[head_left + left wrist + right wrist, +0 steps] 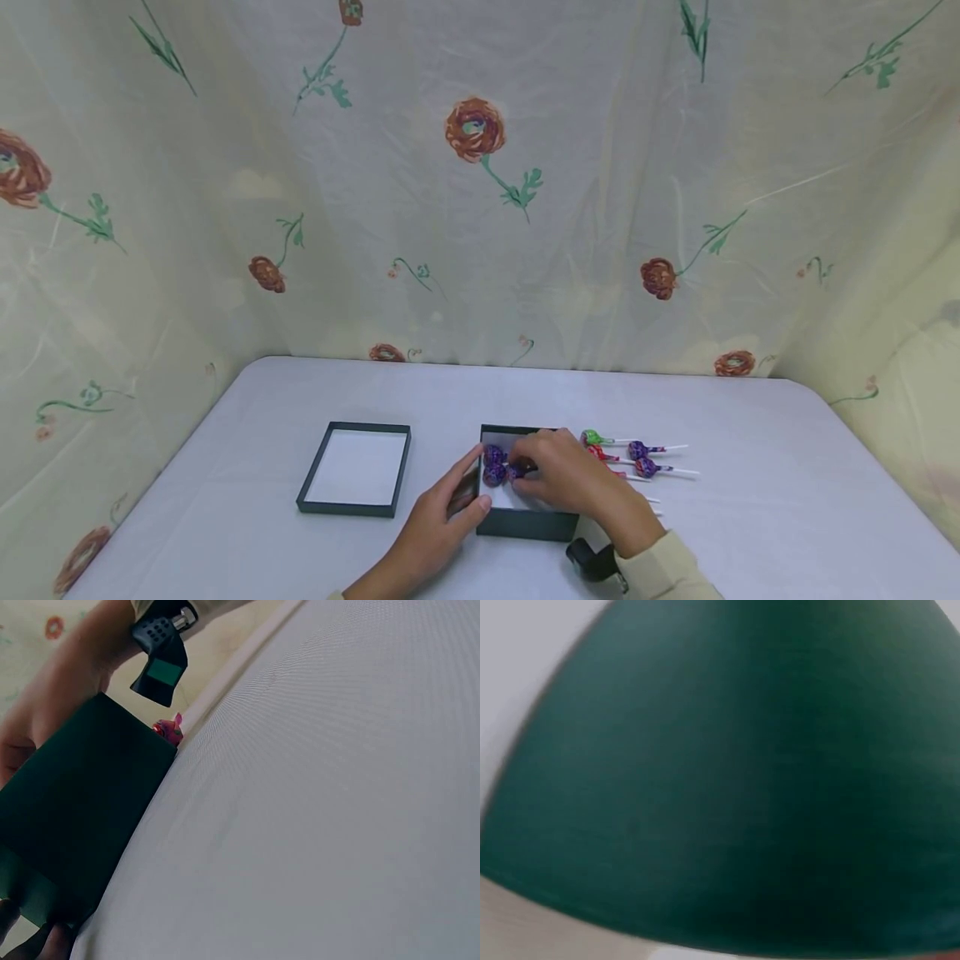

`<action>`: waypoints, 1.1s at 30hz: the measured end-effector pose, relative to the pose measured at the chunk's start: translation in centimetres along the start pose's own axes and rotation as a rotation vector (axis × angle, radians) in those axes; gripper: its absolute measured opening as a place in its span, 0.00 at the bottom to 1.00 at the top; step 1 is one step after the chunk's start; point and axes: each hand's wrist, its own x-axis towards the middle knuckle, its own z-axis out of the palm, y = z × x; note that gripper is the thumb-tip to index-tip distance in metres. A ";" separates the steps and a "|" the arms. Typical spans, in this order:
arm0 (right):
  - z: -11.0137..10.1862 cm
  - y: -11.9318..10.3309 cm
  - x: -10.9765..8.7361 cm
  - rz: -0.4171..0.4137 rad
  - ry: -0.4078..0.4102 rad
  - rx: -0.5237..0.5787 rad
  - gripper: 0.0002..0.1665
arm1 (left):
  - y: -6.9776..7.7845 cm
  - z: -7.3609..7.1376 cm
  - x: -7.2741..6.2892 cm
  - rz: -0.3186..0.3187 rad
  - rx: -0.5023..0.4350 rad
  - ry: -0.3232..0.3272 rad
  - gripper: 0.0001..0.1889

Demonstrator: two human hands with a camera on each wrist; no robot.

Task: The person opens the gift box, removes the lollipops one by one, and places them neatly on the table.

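Observation:
A dark green box (527, 525) with a pale inside stands before me. My left hand (438, 521) rests against its left side, fingers stretched along the wall and thumb at the rim. Over the inside, my right hand (558, 471) pinches a purple-wrapped lollipop (514, 472), its stick hidden by the hand. Two more purple lollipops (493, 455) lie left of it in the box. In the left wrist view, fingertips (56, 941) touch the green wall. The right wrist view is filled mostly by the green box wall (705, 787).
A shallow dark-rimmed lid (345, 508), white inside, lies left of the box. Right of the box lie several lollipops, among them a green one (592, 437), a red one (600, 453) and a purple one (647, 467). A flowered curtain (585, 208) hangs behind the white table (247, 467).

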 end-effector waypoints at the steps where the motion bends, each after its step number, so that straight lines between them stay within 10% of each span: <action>1: -0.1 0.0 0.0 -0.005 0.007 -0.001 0.14 | 0.0 0.0 0.0 -0.001 0.000 0.000 0.32; 33: -5.1 -1.5 -2.1 -0.028 0.168 0.004 0.15 | -0.2 0.1 0.1 -0.019 0.012 0.007 0.33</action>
